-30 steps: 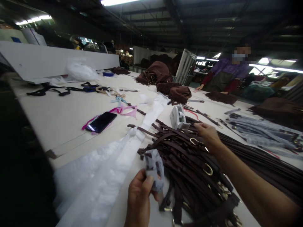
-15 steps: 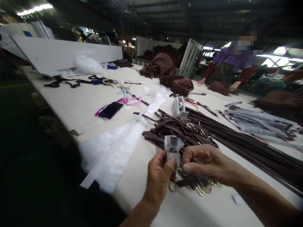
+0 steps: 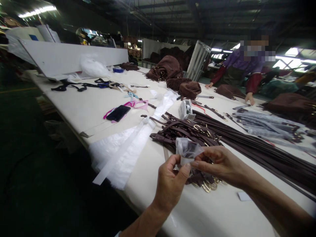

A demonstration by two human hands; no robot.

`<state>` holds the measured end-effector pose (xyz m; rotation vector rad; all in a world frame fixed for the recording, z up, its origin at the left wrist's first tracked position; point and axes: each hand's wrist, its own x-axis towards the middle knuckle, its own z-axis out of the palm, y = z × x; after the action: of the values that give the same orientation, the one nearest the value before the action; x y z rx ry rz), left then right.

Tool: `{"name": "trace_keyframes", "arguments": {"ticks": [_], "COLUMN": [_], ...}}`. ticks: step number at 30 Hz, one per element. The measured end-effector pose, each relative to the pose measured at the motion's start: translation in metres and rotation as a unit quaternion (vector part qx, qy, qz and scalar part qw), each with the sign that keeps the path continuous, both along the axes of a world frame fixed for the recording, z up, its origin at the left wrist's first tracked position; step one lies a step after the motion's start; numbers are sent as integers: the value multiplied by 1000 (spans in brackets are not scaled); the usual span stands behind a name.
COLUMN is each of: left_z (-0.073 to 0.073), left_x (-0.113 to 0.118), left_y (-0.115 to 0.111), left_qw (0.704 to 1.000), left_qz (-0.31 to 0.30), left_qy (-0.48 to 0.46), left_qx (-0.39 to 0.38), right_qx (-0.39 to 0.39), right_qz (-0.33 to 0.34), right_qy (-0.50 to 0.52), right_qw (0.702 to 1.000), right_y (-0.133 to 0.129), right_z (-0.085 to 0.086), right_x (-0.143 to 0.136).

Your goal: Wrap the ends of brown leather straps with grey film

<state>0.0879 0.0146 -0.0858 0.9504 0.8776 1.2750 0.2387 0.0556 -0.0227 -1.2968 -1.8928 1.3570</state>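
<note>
Above the near side of the strap pile (image 3: 182,130): a clear-wrapped piece (image 3: 187,146) — perhaps a rolled strap, though the film blurred it.
Left hand (image 3: 170,184): pinched its lower part between thumb and fingers.
Right hand (image 3: 222,163): nearly met the left, clamped on the film's right edge.
Phone (image 3: 118,113): lay left of the pile.
White box (image 3: 185,111): stood just behind the pile.
Person (image 3: 233,72): leaned in beyond it, rightward.

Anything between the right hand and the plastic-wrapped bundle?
Nothing visible. The right hand has its fingertips at the right side of the plastic-wrapped bundle; the left hand grips it from the lower left. The strap pile lies beyond them, not between.
</note>
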Motion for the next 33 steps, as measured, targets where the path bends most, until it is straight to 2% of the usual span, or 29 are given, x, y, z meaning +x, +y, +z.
{"name": "trace_keyframes", "arguments": {"ticks": [4, 7, 10, 13, 15, 22, 25, 29, 33], "left_z": [3, 0, -6, -5, -1, 15, 15, 13, 10], "left_x": [-8, -11, -12, -14, -17, -28, -27, -18, -11], "left_y": [-2, -3, -3, -2, -3, -5, -3, -1, -2], "left_qw": [999, 998, 1000, 999, 998, 999, 999, 998, 999], "left_qz": [-38, -51, -16, 21, 28, 27, 39, 49, 38], "left_qy": [19, 13, 7, -27, -51, -20, 9, 29, 20], "left_qx": [16, 17, -5, -24, -28, 4, 18, 30, 34], "right_qx": [-34, -33, -52, -87, -81, -59, -53, -74, -54], "right_qz": [-5, -13, -19, 32, 51, -6, -36, -27, -67], "right_qy": [20, 12, 27, 86, 124, 139, 163, 216, 210], "right_qw": [999, 999, 998, 992, 988, 989, 985, 973, 974], "right_y": [-2, -4, -6, -7, -8, -17, -25, -31, -32], "right_z": [1, -3, -10, -13, -12, -5, -3, -9, -16], "right_x": [-4, -8, -12, -15, -16, -3, 1, -2, -7]}}
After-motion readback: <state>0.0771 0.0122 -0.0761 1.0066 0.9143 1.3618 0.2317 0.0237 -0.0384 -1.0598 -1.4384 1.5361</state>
